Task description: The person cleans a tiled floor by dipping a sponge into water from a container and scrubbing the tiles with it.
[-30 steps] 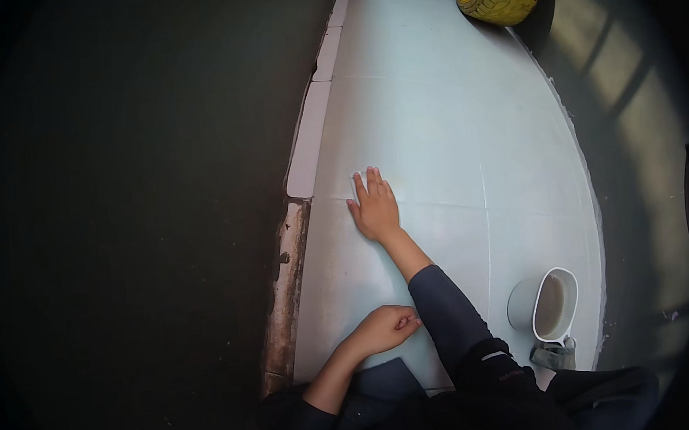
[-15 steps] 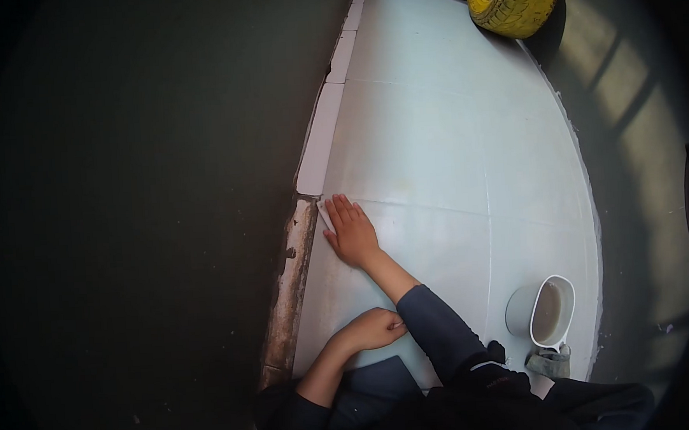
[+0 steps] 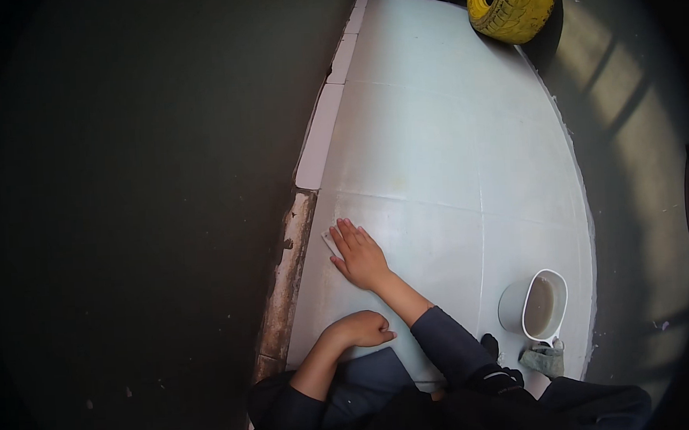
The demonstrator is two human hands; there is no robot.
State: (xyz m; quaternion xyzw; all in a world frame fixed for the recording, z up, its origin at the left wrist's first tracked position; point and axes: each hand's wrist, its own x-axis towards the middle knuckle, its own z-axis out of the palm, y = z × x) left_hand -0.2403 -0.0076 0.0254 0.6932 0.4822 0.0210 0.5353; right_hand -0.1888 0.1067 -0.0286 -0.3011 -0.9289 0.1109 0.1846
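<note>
Across a white tiled surface (image 3: 419,149), near its worn brown edge (image 3: 287,272), the person's right hand (image 3: 364,259) lies flat, its grip wide, over a pale flat piece (image 3: 327,237) that shows only past the fingers. Closer to the body, the left hand (image 3: 360,330) curls in a narrow, loose fist; whether anything is inside, I cannot tell. Off to the right stands a white container (image 3: 513,307) of cloudy liquid, a crumpled greyish cloth (image 3: 543,361) just beside it. At the far end is a yellow tyre (image 3: 522,15).
</note>
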